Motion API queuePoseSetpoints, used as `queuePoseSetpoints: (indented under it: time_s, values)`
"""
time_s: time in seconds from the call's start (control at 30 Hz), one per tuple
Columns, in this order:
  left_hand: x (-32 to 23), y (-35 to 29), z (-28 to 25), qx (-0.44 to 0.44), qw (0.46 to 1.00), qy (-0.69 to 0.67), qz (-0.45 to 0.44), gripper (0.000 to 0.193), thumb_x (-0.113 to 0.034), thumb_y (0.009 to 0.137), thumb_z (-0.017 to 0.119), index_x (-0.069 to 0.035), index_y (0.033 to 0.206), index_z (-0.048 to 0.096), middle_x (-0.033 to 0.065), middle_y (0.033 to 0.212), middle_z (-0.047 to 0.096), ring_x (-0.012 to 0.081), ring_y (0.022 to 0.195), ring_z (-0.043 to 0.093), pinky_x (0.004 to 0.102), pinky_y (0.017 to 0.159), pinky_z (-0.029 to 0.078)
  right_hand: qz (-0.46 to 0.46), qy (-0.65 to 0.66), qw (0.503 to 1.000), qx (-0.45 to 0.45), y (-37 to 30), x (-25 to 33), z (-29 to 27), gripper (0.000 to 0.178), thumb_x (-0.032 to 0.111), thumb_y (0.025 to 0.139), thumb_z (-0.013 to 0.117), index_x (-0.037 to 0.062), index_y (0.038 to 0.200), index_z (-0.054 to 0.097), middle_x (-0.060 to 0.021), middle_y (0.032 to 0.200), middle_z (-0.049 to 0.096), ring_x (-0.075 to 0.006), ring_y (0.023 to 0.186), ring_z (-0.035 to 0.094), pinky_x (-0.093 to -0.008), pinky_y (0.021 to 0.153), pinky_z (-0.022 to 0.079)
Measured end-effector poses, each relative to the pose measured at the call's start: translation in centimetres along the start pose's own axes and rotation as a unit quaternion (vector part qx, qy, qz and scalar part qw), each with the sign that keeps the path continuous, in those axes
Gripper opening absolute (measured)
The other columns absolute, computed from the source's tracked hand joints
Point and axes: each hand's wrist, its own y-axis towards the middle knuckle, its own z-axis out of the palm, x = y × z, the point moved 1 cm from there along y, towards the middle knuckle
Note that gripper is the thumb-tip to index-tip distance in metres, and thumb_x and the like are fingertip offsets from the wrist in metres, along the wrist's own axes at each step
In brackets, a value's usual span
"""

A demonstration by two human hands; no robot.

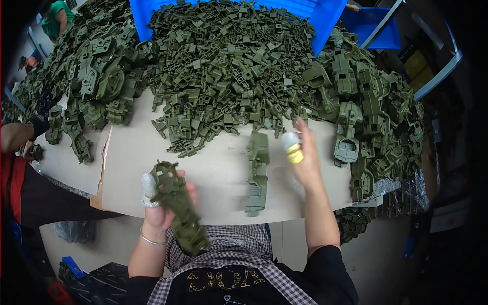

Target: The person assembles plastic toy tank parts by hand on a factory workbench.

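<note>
My left hand [161,211] is wrapped round an olive-green plastic toy vehicle body [180,208], held tilted over the table's near edge. White wrapping covers its thumb. My right hand [305,155] reaches over the table towards the pile of small green plastic parts [229,71], fingers stretched out and slightly blurred, with nothing visible in them. White wrapping with yellow tape covers a digit of it. Between my hands another green toy vehicle body [257,173] lies lengthwise on the tabletop [223,178].
Heaps of larger green vehicle bodies lie at the left [96,76] and right [373,107]. Behind the small parts stands a blue bin [325,25]; another blue tray [373,30] is farther right. A co-worker's arm [18,136] reaches in at the left. Another person [53,20] is at the far left.
</note>
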Motion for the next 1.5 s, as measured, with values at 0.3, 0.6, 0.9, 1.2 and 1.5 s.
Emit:
queuePoseSetpoints:
  time_s: [0.3,0.6,0.9,1.2,1.5]
  values:
    - [2.0,-1.3,1.4,0.090,0.989,0.043,-0.109,0.073,-0.063,0.081,0.041,-0.009,0.129,0.034,0.0155,0.097,0.059,0.0271,0.080,0.061,0.0403,0.071,0.051,-0.007,-0.334,0.942,-0.018,-0.6,-5.0,-0.9,0.023,0.007,0.076,0.059,0.0025,0.098,0.057,-0.0131,0.086,0.059,-0.0281,0.071,0.058,-0.0364,0.064,0.047]
    - [3.5,-2.3,2.4,0.099,0.976,0.114,-0.159,0.081,-0.068,0.082,0.029,-0.010,0.138,0.024,0.0155,0.099,0.058,0.0231,0.084,0.059,0.0350,0.079,0.049,-0.089,0.085,0.934,0.336,-6.2,7.4,-1.8,0.017,0.004,0.070,0.063,-0.0002,0.086,0.059,-0.0133,0.077,0.061,-0.0299,0.068,0.060,-0.0337,0.060,0.047]
    - [3.3,-4.7,2.7,0.193,0.919,0.342,-0.044,0.066,-0.016,0.081,0.060,-0.005,0.137,0.026,0.0079,0.105,0.057,0.0136,0.088,0.058,0.0278,0.081,0.046,-0.091,0.077,0.898,0.423,-9.3,7.3,1.7,0.017,0.005,0.070,0.062,-0.0008,0.085,0.054,-0.0153,0.076,0.056,-0.0359,0.071,0.057,-0.0389,0.060,0.046]
    - [5.6,-6.5,1.6,0.146,0.978,-0.008,-0.150,0.059,-0.042,0.090,0.044,-0.004,0.133,0.028,0.0110,0.120,0.048,0.0177,0.105,0.050,0.0332,0.094,0.038,-0.186,0.108,0.900,0.380,-10.3,8.1,0.5,0.021,0.008,0.069,0.064,0.0014,0.085,0.053,-0.0118,0.074,0.053,-0.0307,0.065,0.055,-0.0359,0.057,0.045]
    - [4.0,-6.4,3.9,0.327,0.857,0.381,-0.115,0.046,-0.022,0.079,0.064,0.001,0.115,0.047,0.0069,0.087,0.061,0.0090,0.076,0.054,0.0253,0.069,0.044,-0.228,0.138,0.850,0.455,-9.1,8.6,0.2,0.020,0.008,0.068,0.063,0.0013,0.075,0.046,-0.0109,0.067,0.047,-0.0306,0.063,0.052,-0.0349,0.055,0.044]
